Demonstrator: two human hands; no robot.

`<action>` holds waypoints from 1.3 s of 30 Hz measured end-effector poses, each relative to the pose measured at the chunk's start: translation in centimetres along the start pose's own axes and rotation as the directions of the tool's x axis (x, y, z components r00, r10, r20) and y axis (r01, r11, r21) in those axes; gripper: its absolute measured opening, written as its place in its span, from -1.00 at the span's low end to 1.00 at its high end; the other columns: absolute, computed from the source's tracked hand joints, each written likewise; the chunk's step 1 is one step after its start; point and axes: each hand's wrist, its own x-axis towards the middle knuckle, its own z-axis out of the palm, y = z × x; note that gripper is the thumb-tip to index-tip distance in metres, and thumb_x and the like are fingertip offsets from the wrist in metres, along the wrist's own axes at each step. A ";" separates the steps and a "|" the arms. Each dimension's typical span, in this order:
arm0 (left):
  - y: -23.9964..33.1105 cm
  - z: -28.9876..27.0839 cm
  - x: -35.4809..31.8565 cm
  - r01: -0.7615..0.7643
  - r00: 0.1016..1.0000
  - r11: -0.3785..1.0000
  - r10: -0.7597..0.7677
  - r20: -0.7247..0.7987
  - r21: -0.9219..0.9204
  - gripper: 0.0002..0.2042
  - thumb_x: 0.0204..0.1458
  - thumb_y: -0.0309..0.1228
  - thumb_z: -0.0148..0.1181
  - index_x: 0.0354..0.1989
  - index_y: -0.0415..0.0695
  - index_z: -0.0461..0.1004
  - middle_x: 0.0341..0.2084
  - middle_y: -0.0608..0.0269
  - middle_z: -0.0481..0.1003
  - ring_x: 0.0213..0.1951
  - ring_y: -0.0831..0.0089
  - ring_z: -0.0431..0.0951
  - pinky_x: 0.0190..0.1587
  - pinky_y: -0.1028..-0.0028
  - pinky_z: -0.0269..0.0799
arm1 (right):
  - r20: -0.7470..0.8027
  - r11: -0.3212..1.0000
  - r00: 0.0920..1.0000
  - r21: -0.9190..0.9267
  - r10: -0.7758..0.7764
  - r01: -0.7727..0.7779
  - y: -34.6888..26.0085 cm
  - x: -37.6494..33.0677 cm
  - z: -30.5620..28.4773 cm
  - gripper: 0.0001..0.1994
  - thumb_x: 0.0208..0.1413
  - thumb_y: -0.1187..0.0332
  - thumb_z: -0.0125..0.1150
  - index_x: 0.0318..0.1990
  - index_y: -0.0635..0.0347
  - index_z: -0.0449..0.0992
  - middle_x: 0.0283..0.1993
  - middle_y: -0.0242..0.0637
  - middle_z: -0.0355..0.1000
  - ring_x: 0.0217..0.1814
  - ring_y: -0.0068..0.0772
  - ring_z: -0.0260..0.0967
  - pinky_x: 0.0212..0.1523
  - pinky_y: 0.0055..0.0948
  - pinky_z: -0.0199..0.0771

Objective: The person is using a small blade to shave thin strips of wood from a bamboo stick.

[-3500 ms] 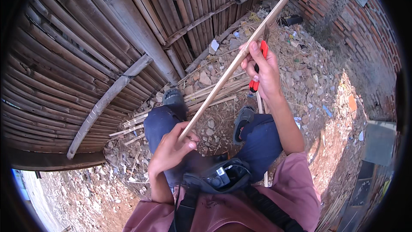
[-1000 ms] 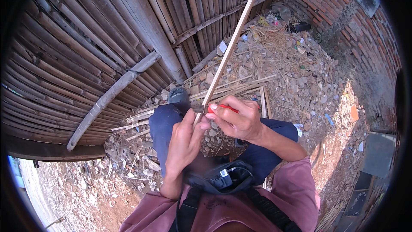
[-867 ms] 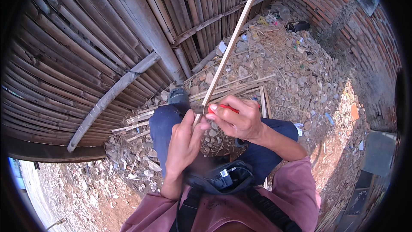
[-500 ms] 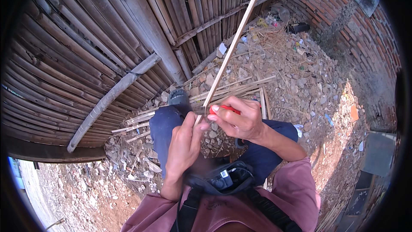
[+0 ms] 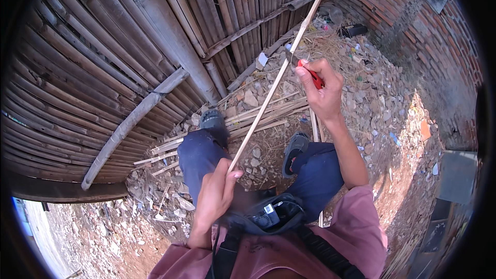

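Observation:
My left hand (image 5: 214,192) is closed around the lower end of a long, pale bamboo strip (image 5: 262,109), just above my lap. The strip slants up to the right and runs out past the top edge. Farther along it, my right hand (image 5: 327,95) grips a red-handled knife (image 5: 316,79). Its dark blade lies against the strip at about the height of my right fingertips. Part of the handle is hidden in my palm.
Several bamboo strips (image 5: 274,113) lie on the rubble beyond my feet. A bamboo slat wall (image 5: 77,88) rises on the left, a brick wall (image 5: 382,0) at the far right. An open dark pouch (image 5: 271,217) sits at my waist.
My right hand has moved up and away along the strip with the knife, from beside my left hand. My left hand has come slightly lower, still holding the strip.

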 end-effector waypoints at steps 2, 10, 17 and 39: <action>-0.4 0.1 -0.7 0.004 1.000 1.000 -0.004 0.001 -0.003 -0.81 0.44 -0.37 0.09 -0.23 -0.22 0.41 -0.66 0.14 0.36 -0.62 0.30 0.39 -0.46 0.28 0.31 | -0.070 0.994 0.993 0.048 0.100 -0.096 2.1 1.0 -0.5 -0.84 0.26 0.41 0.43 -0.22 0.31 0.56 -0.32 -0.18 0.65 -0.33 -0.41 0.64 -0.32 -0.45 0.55; -1.1 -0.3 -1.2 0.078 0.997 0.997 -0.078 0.028 0.007 -0.79 0.43 -0.33 0.12 -0.17 -0.24 0.39 -0.62 -0.19 0.37 -0.46 -0.35 0.42 -0.45 0.07 0.31 | -0.029 0.998 0.999 -0.052 0.017 -0.018 4.1 1.8 -0.8 -0.81 0.26 0.34 0.45 -0.23 0.26 0.58 -0.36 -0.22 0.65 -0.37 -0.45 0.62 -0.33 -0.45 0.52; -1.7 -0.3 -1.6 0.075 0.997 0.996 -0.076 0.011 0.045 -0.78 0.43 -0.31 0.12 -0.19 -0.22 0.36 -0.61 -0.23 0.37 -0.42 -0.41 0.42 -0.45 0.02 0.29 | 0.040 0.993 0.996 -0.077 -0.081 0.084 4.4 1.9 -0.8 -0.82 0.23 0.35 0.47 -0.24 0.26 0.59 -0.33 -0.19 0.66 -0.36 -0.39 0.64 -0.33 -0.43 0.54; -1.6 -0.3 -1.5 0.067 0.998 0.990 -0.066 -0.015 0.127 -0.82 0.45 -0.35 0.06 -0.16 -0.22 0.37 -0.54 -0.31 0.43 -0.34 -0.42 0.47 -0.43 -0.03 0.32 | 0.001 0.995 0.995 -0.018 0.099 -0.099 3.8 1.5 1.4 -0.80 0.32 0.32 0.39 -0.25 0.23 0.52 -0.38 -0.26 0.61 -0.41 -0.48 0.56 -0.42 -0.43 0.48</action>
